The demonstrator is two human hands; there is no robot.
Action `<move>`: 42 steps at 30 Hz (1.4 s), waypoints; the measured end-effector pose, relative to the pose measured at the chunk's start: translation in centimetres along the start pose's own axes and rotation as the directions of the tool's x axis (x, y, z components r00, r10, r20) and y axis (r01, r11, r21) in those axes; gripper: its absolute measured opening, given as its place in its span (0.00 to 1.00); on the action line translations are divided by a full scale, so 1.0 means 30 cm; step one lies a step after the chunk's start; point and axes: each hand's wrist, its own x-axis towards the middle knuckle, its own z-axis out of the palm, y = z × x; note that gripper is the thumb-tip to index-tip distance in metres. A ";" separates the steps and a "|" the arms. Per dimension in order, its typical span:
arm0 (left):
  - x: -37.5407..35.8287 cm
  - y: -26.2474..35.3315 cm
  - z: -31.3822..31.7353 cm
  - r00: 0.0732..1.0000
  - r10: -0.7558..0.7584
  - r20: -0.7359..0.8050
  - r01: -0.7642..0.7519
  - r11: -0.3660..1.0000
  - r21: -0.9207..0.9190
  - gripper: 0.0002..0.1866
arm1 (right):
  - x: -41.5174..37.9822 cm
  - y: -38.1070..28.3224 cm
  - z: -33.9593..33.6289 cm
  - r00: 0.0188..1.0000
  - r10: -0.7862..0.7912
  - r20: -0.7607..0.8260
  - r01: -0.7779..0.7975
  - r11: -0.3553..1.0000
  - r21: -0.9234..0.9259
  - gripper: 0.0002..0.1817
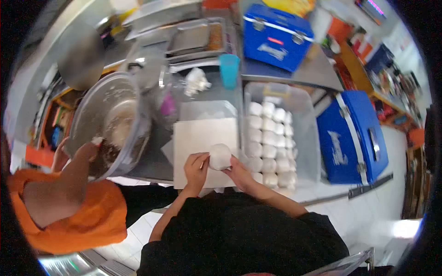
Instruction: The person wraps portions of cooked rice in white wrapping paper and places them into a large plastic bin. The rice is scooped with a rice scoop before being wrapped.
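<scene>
Between my two hands is a smooth white ball (220, 157), its exact kind not clear. My left hand (196, 172) has its fingers closed against the ball's left side. At the lower right of the ball, my right hand (241, 173) grips it with the fingertips. Below them lies a stack of pale paper sheets (202, 134) on the dark table (159, 164). Just right of the paper stands a clear plastic tub (305, 138) with rows of similar white balls (269, 151) along its left part.
On my left, a person in an orange top (94, 214) reaches into a large grey tub (83, 110). Beyond the paper are a crumpled white thing (197, 82), a turquoise cup (229, 71) and metal trays (191, 37). Blue cool boxes (277, 37) stand behind and right.
</scene>
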 end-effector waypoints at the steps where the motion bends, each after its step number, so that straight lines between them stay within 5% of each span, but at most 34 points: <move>1: -0.002 0.033 0.006 0.995 0.090 0.034 -0.091 0.995 0.027 0.10 | -0.011 -0.007 -0.008 0.998 0.046 0.040 -0.054 0.971 0.231 0.25; 5: -0.035 0.125 0.066 0.976 0.187 0.110 -0.192 0.981 0.040 0.18 | -0.110 -0.133 0.017 0.998 0.036 -0.045 -0.023 0.964 0.266 0.26; 7: -0.061 0.138 0.095 0.960 0.224 0.168 -0.227 0.974 -0.001 0.23 | -0.145 -0.151 -0.007 0.982 0.067 0.179 -0.158 0.814 0.560 0.28; 10: -0.077 0.174 0.119 0.940 0.214 0.265 -0.179 0.972 -0.149 0.27 | -0.195 -0.148 -0.079 0.985 0.038 0.170 -0.133 0.790 0.598 0.28; 12: -0.076 0.208 0.131 0.821 0.230 0.523 -0.093 0.957 -0.276 0.28 | -0.219 -0.118 -0.175 0.992 0.066 0.105 -0.120 0.743 0.659 0.29; 13: -0.086 0.193 0.141 0.815 0.231 0.531 -0.090 0.956 -0.279 0.28 | -0.233 -0.125 -0.237 0.991 0.125 -0.046 -0.090 0.879 0.468 0.30; 15: -0.127 0.149 0.157 0.616 0.222 0.755 -0.067 0.971 -0.231 0.28 | -0.242 -0.204 -0.345 0.921 0.102 -0.377 -0.130 0.990 -0.048 0.33; 16: -0.123 0.160 0.144 0.640 0.223 0.735 -0.064 0.969 -0.238 0.25 | -0.228 -0.262 -0.397 0.858 0.000 -0.514 -0.199 0.922 -0.333 0.36; 17: -0.123 0.153 0.124 0.642 0.219 0.735 -0.062 0.970 -0.235 0.25 | -0.178 -0.246 -0.536 0.794 -0.372 -0.481 -0.077 0.723 -0.687 0.38; 18: -0.125 0.136 0.094 0.695 0.155 0.702 -0.017 0.980 -0.200 0.24 | -0.123 -0.210 -0.690 0.674 -0.678 -0.295 -0.023 0.380 -0.925 0.41; 21: -0.133 0.114 0.002 0.793 0.011 0.609 0.077 0.990 -0.118 0.22 | -0.060 -0.282 -0.888 0.701 -0.558 -0.445 -0.151 0.494 -0.857 0.38; 23: -0.153 0.097 -0.045 0.839 -0.068 0.539 0.124 0.990 -0.069 0.21 | -0.025 -0.313 -0.926 0.826 -0.250 -0.504 -0.255 0.633 -0.731 0.27; 26: -0.217 0.068 -0.112 0.859 -0.088 0.504 0.093 0.996 0.015 0.19 | 0.155 0.019 -1.314 0.808 -0.165 -0.566 -0.357 0.627 -0.692 0.21; 27: -0.246 0.048 -0.127 0.851 -0.116 0.513 0.114 0.993 0.036 0.18 | 0.163 0.013 -1.289 0.814 -0.162 -0.558 -0.352 0.627 -0.695 0.21; 29: -0.263 0.030 -0.145 0.840 -0.144 0.523 0.129 0.990 0.064 0.17 | 0.147 0.003 -1.203 0.830 -0.196 -0.522 -0.430 0.371 -0.823 0.20; 33: -0.256 0.030 -0.142 0.871 -0.149 0.469 0.056 0.977 0.206 0.17 | 0.121 -0.003 -1.109 0.747 -0.348 -0.567 -0.551 0.152 -0.820 0.14; 35: -0.235 0.025 -0.127 0.880 -0.132 0.456 -0.010 0.955 0.295 0.17 | 0.080 -0.056 -1.040 0.774 -0.149 -0.616 -0.633 -0.128 -0.764 0.22; 36: -0.228 0.020 -0.117 0.872 -0.103 0.479 -0.064 0.945 0.321 0.18 | 0.118 -0.030 -1.080 0.679 -0.136 -0.721 -0.727 0.011 -0.687 0.24; 39: -0.235 -0.023 -0.114 0.834 -0.109 0.541 -0.107 0.930 0.352 0.19 | 0.117 -0.128 -1.029 0.727 0.072 -0.682 -0.676 -0.098 -0.731 0.24; 40: -0.236 -0.043 -0.120 0.794 -0.121 0.596 -0.110 0.935 0.337 0.19 | 0.118 -0.161 -0.948 0.748 0.076 -0.659 -0.651 -0.108 -0.751 0.24; 42: -0.232 -0.074 -0.131 0.783 -0.146 0.604 -0.075 0.943 0.324 0.18 | 0.104 -0.214 -0.764 0.621 -0.444 -0.646 -0.751 -0.103 -0.652 0.22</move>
